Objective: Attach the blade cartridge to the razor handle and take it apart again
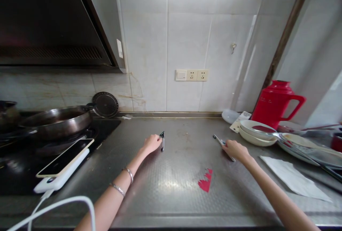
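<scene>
While my left hand pinched one pen, my right hand gripped a second pen mid-barrel, likely for balance.

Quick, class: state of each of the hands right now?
Left hand: closed, apparently holding a slim pen-like item near its dark end.
Right hand: closed, holding a second pen-like item around its middle.

A metal pan sits on the black stove at left, under a dark range hood. A phone lies on a white power bank with a white cable plugged in. A switch and sockets are set in the tiled wall. At right, a red thermos stands behind two stacked bowls; a white napkin lies nearer.
</scene>
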### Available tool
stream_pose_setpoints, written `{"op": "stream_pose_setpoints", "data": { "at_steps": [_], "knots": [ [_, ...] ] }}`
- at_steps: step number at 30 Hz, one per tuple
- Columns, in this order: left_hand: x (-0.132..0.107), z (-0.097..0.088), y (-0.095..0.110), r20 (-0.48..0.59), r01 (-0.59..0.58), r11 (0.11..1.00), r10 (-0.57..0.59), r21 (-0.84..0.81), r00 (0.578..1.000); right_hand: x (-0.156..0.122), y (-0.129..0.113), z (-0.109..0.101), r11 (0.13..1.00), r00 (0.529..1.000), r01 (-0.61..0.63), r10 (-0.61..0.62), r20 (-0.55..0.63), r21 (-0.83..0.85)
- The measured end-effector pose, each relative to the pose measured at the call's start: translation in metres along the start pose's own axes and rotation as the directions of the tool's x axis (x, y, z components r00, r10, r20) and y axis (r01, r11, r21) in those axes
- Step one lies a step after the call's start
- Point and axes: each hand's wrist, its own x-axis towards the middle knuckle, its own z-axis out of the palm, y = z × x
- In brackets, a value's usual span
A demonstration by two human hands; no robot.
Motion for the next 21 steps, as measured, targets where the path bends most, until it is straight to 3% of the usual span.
{"op": "stream_pose_setpoints", "data": {
  "at_steps": [8,12,17,21],
  "knots": [
    [-0.006,0.004,0.009,0.024,0.006,1.0,-0.006,-0.004,1.0,0.01,0.004,0.004,0.993,0.992,0.11,-0.107,0.073,-0.041],
    [-0.008,0.007,0.013,0.034,0.032,0.999,-0.031,-0.009,0.999,0.005,-0.008,0.003,0.994,0.994,0.107,-0.107,0.013,0.002],
    [-0.009,0.008,0.014,0.031,0.06,0.998,-0.06,-0.005,0.998,-0.015,-0.066,0.001,0.987,0.987,0.13,-0.12,-0.106,0.092],
    [-0.01,0.008,0.014,0.06,0.048,0.999,-0.048,0.009,0.997,-0.03,-0.125,-0.001,0.97,0.976,0.199,-0.184,-0.113,0.139]
  ]
}}
